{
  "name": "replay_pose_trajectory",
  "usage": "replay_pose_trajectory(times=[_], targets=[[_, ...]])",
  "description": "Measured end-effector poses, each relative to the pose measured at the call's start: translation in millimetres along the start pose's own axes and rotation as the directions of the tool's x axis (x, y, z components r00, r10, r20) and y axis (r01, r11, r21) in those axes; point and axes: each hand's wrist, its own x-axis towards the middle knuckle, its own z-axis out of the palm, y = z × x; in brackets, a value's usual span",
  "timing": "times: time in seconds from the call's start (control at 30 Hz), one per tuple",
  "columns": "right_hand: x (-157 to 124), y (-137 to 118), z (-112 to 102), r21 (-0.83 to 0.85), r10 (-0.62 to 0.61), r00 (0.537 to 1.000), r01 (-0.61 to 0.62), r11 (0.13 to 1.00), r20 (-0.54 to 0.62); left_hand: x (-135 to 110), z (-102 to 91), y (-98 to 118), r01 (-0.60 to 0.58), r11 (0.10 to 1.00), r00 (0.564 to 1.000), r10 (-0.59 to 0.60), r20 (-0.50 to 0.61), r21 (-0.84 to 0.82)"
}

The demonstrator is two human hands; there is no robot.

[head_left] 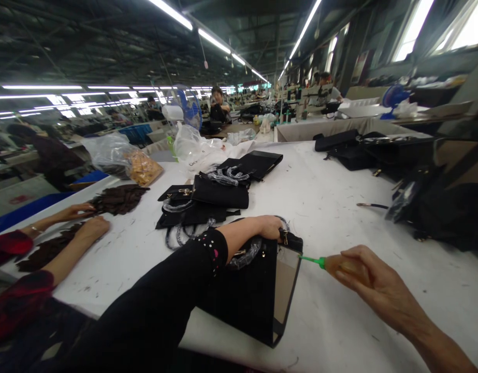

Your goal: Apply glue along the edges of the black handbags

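Note:
In front of me a black handbag (239,290) lies on the white table, its beige inner side facing right. My left hand (270,227) is closed over the bag's upper edge beside a gold clasp, with the fingertips partly hidden. Plastic-wrapped handles (244,256) curve under my left wrist. In my right hand (373,280) is an amber glue bottle (345,267) with a long green nozzle. The nozzle tip (302,257) points left and meets the bag's right edge, or is very close to it.
More black bags (223,191) are piled behind mine, and others (378,150) lie at the right. At the left, a co-worker's hands (93,226) handle dark brown pieces (118,199). Plastic bags (196,147) and a blue fan (190,109) stand farther back. A thin black strap (373,205) lies at right.

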Motion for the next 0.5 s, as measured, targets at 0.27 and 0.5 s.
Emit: replay_pose_trajectory(times=[0.27, 0.5], targets=[[-7, -4, 3, 0.040, -0.020, 0.993, 0.016, 0.999, 0.119, 0, 1.1, 0, 0.022, 0.999, 1.000, -0.022, -0.003, 0.026], [-13, -2, 2, 0.125, 0.004, 0.980, -0.029, 0.992, 0.197, -6, -2.4, 6, 0.023, 0.999, 1.000, -0.022, -0.001, 0.040]])
